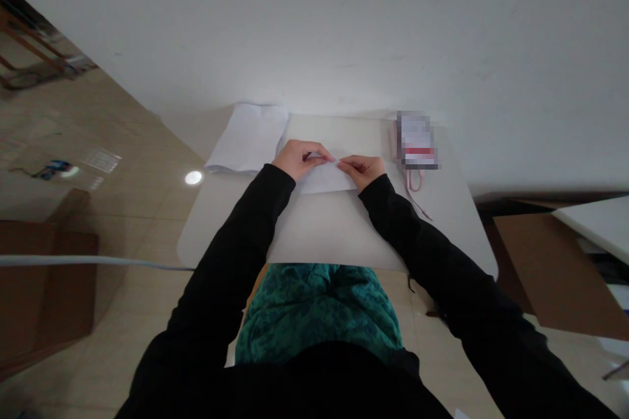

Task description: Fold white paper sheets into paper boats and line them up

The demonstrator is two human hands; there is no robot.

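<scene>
Left hand (297, 160) and right hand (361, 172) pinching a smooth white paper sheet (324, 179) between thumbs and fingers, fingertips almost meeting, sheet flat on a pale round-cornered table (339, 236), creased paper stack (248, 137) just beside at upper left, pixelated object (417, 141) and thin pink cable (414, 183) at right

Pixelated package label (417, 141), nothing readable

A pile of paper (248, 137) stood in the way of the left hand (297, 160) at the upper left, and a blurry box (417, 141) and pink cord (413, 182) stood in the way of the right hand (361, 171).
</scene>
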